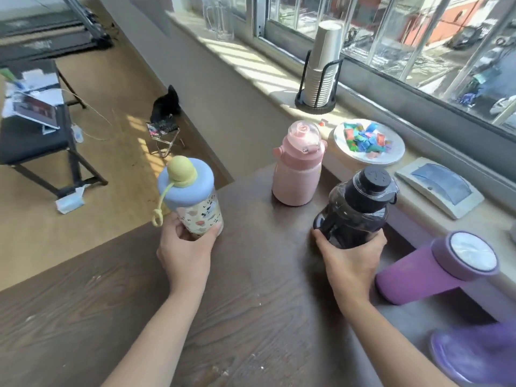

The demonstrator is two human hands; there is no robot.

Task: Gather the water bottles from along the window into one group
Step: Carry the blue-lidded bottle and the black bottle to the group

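My left hand (pixel 185 248) grips a patterned bottle (pixel 192 199) with a blue lid and yellow cap, near the dark wooden table's (pixel 111 317) far left edge. My right hand (pixel 351 258) wraps the base of a black translucent bottle (pixel 354 208) close to the sill. A pink bottle (pixel 297 164) stands upright at the table's far corner, between and beyond both hands. To the right of my right hand stands a purple bottle (pixel 435 268) with a white-topped lid. Part of another purple thing (pixel 474 356) is blurred at the bottom right corner.
On the windowsill (pixel 251 65) are a stack of paper cups in a black holder (pixel 321 68), a plate of coloured wrapped sweets (pixel 368 142), a grey-and-blue flat device (pixel 439 187) and clear bottles (pixel 217 18) far back. A black desk (pixel 36 129) stands on the floor at left.
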